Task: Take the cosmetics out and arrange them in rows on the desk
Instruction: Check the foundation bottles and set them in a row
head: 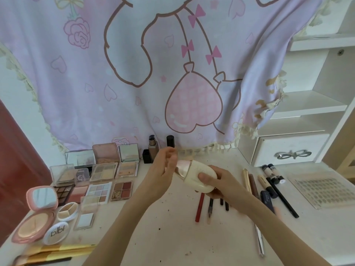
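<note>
My right hand [215, 181] grips a cream egg-shaped bottle [196, 175] above the middle of the white desk [169, 235]. Its pink cap [182, 167] points left, and my left hand [163, 167] touches the cap with loosely curled fingers. Open eyeshadow palettes [99, 191] and compacts [36, 214] lie in rows on the left. Two foundation bottles [153, 148] stand at the back by the cloth. Pencils and liners [199, 207] lie below my hands, with mascaras and pens [272, 181] to the right.
A pink cartoon cloth [153, 73] hangs behind the desk. White shelves and a drawer with a bow handle [292, 150] stand at the right. A patterned mat [322, 189] lies at the far right. Gold-handled brushes [57, 252] lie at the front left.
</note>
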### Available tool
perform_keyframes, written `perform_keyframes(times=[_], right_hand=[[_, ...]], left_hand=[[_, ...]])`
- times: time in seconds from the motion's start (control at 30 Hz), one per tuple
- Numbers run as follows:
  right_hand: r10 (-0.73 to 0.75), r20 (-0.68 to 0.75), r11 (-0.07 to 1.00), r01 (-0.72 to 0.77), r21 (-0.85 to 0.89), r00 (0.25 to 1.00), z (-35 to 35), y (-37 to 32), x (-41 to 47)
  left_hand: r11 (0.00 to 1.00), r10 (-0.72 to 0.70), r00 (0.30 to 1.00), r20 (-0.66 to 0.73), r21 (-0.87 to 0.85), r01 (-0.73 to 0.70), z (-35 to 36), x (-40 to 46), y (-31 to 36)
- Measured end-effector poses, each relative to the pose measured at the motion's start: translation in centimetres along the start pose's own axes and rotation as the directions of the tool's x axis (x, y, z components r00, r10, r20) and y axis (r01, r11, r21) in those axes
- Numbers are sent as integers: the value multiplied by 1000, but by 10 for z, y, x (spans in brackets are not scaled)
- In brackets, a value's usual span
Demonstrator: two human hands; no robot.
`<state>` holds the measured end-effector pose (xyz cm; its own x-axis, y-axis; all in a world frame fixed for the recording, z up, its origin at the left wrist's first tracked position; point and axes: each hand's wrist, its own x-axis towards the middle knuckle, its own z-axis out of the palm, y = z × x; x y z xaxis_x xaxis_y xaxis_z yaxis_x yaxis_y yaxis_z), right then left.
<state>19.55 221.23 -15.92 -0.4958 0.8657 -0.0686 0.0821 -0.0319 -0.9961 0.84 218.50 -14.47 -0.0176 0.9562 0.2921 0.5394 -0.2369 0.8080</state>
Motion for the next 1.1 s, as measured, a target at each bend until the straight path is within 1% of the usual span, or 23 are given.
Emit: perform_keyframes(times=[0.03, 0.07, 0.13, 0.17, 0.2, 0.27, 0.33, 0.4, 0.43, 0.53, 0.6, 0.67, 0.73, 0.8, 0.83, 0.9, 1.0, 1.1], right_hand=[[27, 23, 997, -29, 66, 999, -2, 3, 1], [55, 45, 989, -61, 134, 997, -4, 4, 2], [111, 79, 955, -128, 269, 991, -8, 5, 2], [122, 94, 941, -145, 306, 988, -11, 5, 2], [118, 106, 940, -146, 307, 987, -12, 4, 1], [90, 104, 960, -114, 256, 991, -14, 5, 0], [67, 77, 972, -82, 218, 995, -17, 7, 0], [71, 60, 974, -83, 213, 996, -20, 9, 2], [79, 55, 971, -89, 220, 995, -21, 10, 2], [109, 75, 952, -126, 280, 991, -24, 13, 2], [129, 89, 938, -150, 312, 988, -25, 15, 2], [131, 99, 940, -155, 303, 986, -27, 19, 4], [126, 114, 951, -153, 268, 985, -29, 20, 6], [119, 128, 962, -146, 230, 985, -29, 21, 8], [113, 126, 966, -139, 217, 986, -29, 21, 10], [106, 98, 972, -123, 199, 990, -31, 22, 13], [88, 91, 981, -103, 167, 992, -36, 25, 16], [84, 87, 990, -93, 106, 993, -42, 26, 18]], left_hand=[[995, 75, 997, 32, -75, -72, 0, -1, -2], [986, 146, 985, 90, -97, -138, -1, -3, -3], [970, 242, 950, 199, -49, -237, -1, -5, -5], [968, 250, 945, 213, -19, -252, -1, -5, -5], [973, 223, 955, 195, 10, -229, 0, -3, -4], [990, 126, 981, 147, 44, -134, 3, 2, -1], [996, 73, 990, 119, 35, -78, 6, 5, 2], [994, 106, 987, 120, -41, -102, 8, 4, 3], [989, 140, 980, 143, -76, -130, 9, 3, 3], [980, 199, 949, 245, -57, -191, 12, 2, 1], [983, 184, 955, 231, -36, -181, 13, 4, 0], [990, 138, 970, 201, 2, -142, 14, 6, 2], [990, 91, 980, 176, 93, -109, 16, 9, 1], [976, 77, 986, 151, 193, -105, 18, 11, -2], [971, 75, 987, 144, 216, -105, 19, 12, -3], [974, 70, 987, 146, 202, -99, 20, 13, -7], [986, 59, 973, 223, 139, -91, 19, 14, -11], [982, 31, 964, 264, 172, -79, 21, 20, -15]])
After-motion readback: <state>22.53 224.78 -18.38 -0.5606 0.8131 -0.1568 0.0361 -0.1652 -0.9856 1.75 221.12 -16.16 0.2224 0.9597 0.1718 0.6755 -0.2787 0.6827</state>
